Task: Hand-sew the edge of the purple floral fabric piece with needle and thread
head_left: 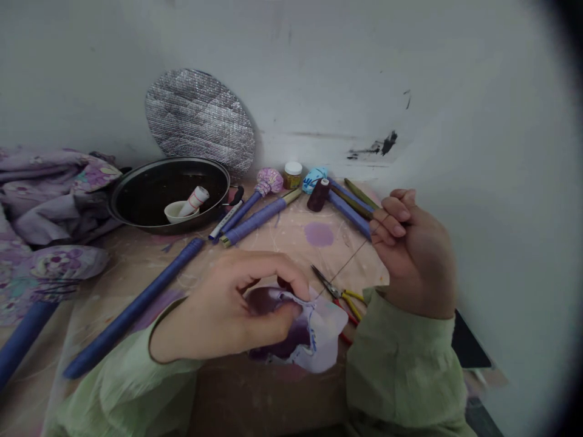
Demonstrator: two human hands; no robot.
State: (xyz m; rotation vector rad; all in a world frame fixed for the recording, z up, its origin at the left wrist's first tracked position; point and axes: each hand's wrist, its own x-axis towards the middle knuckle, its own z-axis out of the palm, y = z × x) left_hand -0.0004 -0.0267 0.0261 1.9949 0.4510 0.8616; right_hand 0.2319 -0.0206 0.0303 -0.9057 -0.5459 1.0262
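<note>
My left hand [237,309] pinches the gathered edge of a small purple cloth piece [325,334] between thumb and index finger. The cloth is cupped, with a pale ruffled rim and stitches along the fold. A dark thread [348,260] runs taut from the cloth up to my right hand [410,243], which is raised to the right with its fingers curled around the thread. Whether a needle is among those fingers I cannot make out. Behind the cloth lie pliers [336,292] with red and yellow handles, partly hidden by the cloth and my right sleeve.
A black pan [170,227] holds a white cup and a roll. Behind it a silver quilted disc [200,115] leans on the wall. Blue wrapped rods [136,306], a dark thread spool [318,195], a small jar [293,175] and floral cloth [54,188] lie around.
</note>
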